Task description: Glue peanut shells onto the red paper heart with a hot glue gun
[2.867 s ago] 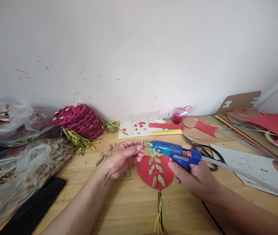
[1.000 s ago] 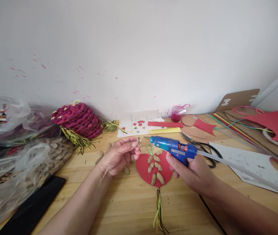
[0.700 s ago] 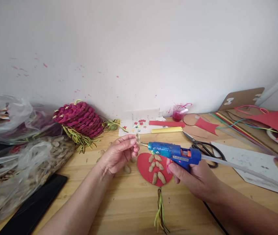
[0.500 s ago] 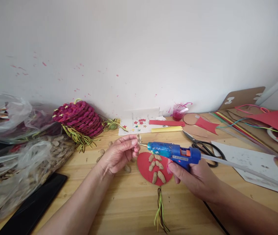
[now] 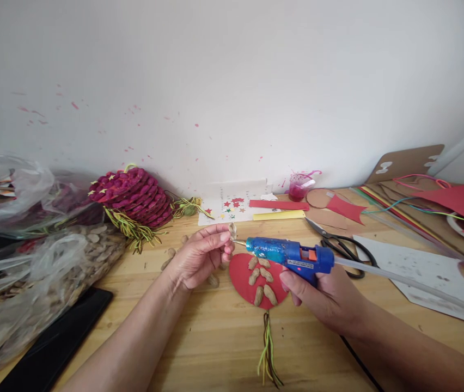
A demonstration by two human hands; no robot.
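Between thumb and fingers, my left hand [image 5: 204,256] pinches a peanut [image 5: 232,228]. My right hand [image 5: 324,299] is wrapped round the handle of a blue glue gun [image 5: 289,253], whose metal nozzle meets or nearly meets the peanut. A clear glue stick [image 5: 379,270] sticks out of the gun's back. Below the gun lies a red paper oval [image 5: 240,280] with several peanuts [image 5: 265,275] in paired rows; the gun hides part of it. Green and dark yarn strands [image 5: 268,354] hang from its lower edge. Loose peanuts [image 5: 170,257] lie by my left wrist.
Black scissors [image 5: 338,247] and white paper [image 5: 420,283] are at right. A plastic bag of peanuts [image 5: 93,256] and a black flat object [image 5: 60,343] lie left, below purple peanut pieces [image 5: 142,196]. Star-covered paper [image 5: 215,204] and a pink cup [image 5: 298,188] stand near the wall.
Almost nothing differs. The glue gun has shifted very slightly left, its nozzle still at the peanut in my left hand.
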